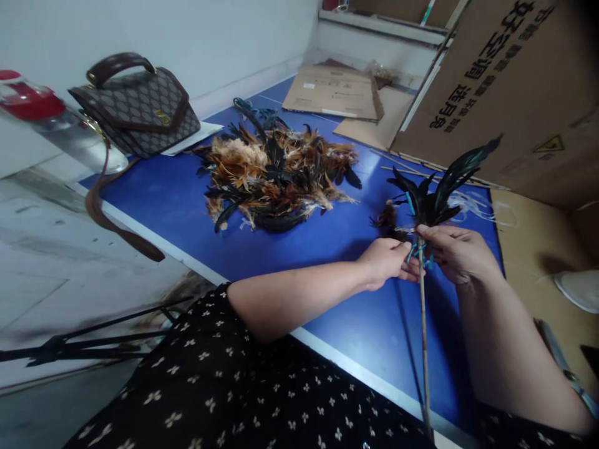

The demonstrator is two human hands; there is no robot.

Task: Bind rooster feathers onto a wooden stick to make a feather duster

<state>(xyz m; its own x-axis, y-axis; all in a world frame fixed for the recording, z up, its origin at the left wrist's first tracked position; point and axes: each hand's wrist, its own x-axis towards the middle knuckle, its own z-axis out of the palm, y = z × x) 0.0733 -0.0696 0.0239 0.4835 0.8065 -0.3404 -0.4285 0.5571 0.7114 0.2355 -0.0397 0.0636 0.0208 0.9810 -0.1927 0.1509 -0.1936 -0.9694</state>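
Feathers [431, 204] fan black-green atop a thin stick [423, 330].

wears a black garment [187, 386], printed all over with small pale cream motifs [152, 397], each shaped like a little bow or winged blossom. repeats that print on the left sleeve [219, 318], cut short and ending near the elbow, and on the right sleeve [515, 430], only partly in view at the lower corner. bares the left forearm [299, 290] and right forearm [505, 343], the left hand [386, 259] and right hand [461, 252] too.
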